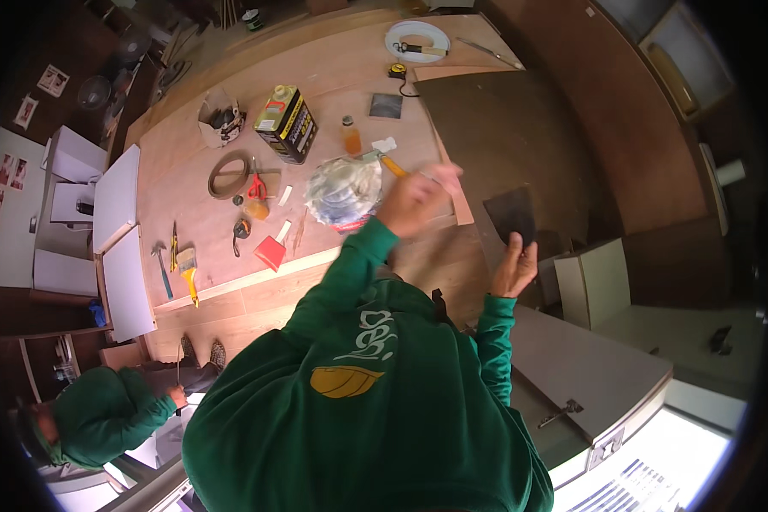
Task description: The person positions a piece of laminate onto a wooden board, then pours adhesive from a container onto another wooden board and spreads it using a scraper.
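My right hand point(515, 266) grips the lower edge of a dark rectangular sheet point(510, 213) between thumb and fingers, over the brown board. The sheet looks like sandpaper. My left hand point(418, 200) is raised above the table's near side, its fingers smeared by motion, so whether it holds anything cannot be made out. Just beyond it lies a yellow-handled tool point(391, 165), partly hidden by the hand. Close by on the left sits a bundle in crumpled clear plastic point(343, 189). A bottle of orange liquid point(351, 136) stands behind that bundle.
A brown board point(486, 119) covers the table's right side. Leftward stand a metal can point(286, 125), an edging roll point(230, 177), red-handled scissors point(257, 185), a red scraper point(270, 253), a brush point(188, 269) and a hammer point(162, 269). Another person point(115, 414) works at lower left.
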A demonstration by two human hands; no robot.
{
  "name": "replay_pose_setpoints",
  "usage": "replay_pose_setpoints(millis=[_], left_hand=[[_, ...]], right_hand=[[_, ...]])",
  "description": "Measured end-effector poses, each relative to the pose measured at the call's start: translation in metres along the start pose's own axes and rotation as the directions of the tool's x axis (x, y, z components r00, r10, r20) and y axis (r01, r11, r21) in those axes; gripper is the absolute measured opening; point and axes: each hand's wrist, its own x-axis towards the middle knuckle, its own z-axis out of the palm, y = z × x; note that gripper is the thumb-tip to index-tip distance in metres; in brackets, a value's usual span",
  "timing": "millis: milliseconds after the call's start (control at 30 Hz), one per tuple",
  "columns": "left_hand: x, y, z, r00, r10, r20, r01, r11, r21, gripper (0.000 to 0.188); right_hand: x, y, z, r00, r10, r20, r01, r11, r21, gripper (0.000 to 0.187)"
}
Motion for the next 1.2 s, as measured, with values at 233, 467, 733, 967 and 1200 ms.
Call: replay_pose_setpoints(millis=[233, 467, 733, 967, 1200], left_hand=[[0.011, -0.215, -0.301, 0.544, -0.013, -0.839, 0.292, 0.94, 0.175, 0.061], [-0.003, -0.344, -0.393, 0.586, 0.038, -0.809, 0.58, 0.678, 0.452, 0.123], [0.048, -0.326, -0.374, 0.521, 0.112, -0.846, 0.299, 0.904, 0.304, 0.098], [0.088, -0.286, -0.388, 0.522, 0.142, -0.841, 0.251, 0.917, 0.31, 0.081], [0.144, -0.222, -0.437, 0.791, 0.208, -0.575, 0.383, 0.564, 0.732, 0.101]], right_hand=[[0.041, 0.063, 0.02, 0.873, 0.468, -0.139, -0.417, 0.863, 0.285, 0.058], [0.096, 0.049, 0.089, 0.79, 0.592, 0.158, -0.592, 0.671, 0.446, 0.026], [0.095, 0.053, 0.126, 0.705, 0.703, 0.088, -0.671, 0.622, 0.402, 0.015], [0.098, 0.095, 0.118, 0.683, 0.726, 0.076, -0.716, 0.647, 0.261, 0.016], [0.104, 0.13, 0.095, 0.638, 0.77, -0.011, -0.728, 0.607, 0.318, 0.014]])
